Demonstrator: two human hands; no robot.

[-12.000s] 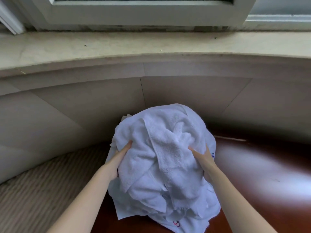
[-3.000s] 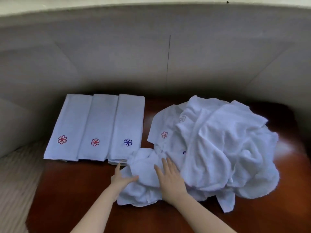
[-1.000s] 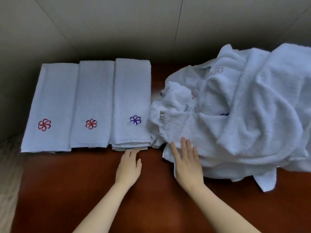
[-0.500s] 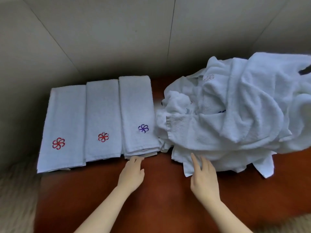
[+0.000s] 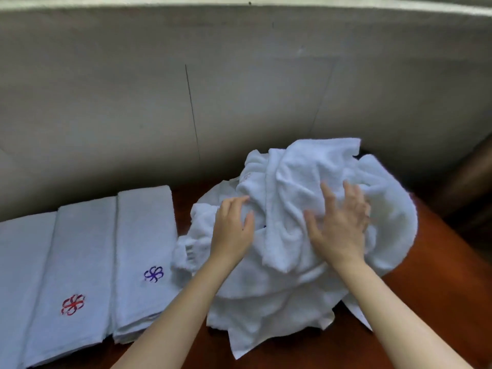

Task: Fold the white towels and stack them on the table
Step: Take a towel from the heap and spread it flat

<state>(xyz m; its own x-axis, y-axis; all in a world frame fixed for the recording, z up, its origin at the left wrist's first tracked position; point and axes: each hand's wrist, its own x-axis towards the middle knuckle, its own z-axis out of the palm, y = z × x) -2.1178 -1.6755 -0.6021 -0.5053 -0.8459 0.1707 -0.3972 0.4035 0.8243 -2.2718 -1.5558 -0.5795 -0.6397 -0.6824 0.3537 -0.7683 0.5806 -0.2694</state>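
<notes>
A crumpled heap of white towels (image 5: 298,267) lies on the dark red-brown table (image 5: 431,310), right of centre. My left hand (image 5: 233,230) rests on the heap's left side, fingers apart and slightly curled. On top of the heap my right hand (image 5: 340,222) is spread wide. Neither hand visibly grips cloth. To the left lie three folded stacks side by side: one with a blue flower (image 5: 145,251), one with a red flower (image 5: 77,265), and one cut off by the frame edge (image 5: 18,275).
A grey panelled wall (image 5: 239,97) rises right behind the table. A dark wooden piece (image 5: 471,177) stands at the far right. Bare tabletop shows in front of the heap and to its right.
Both hands have lifted from the table's front edge onto the heap, which now sits more bunched. My view has swung up and right, so the folded stacks sit lower left.
</notes>
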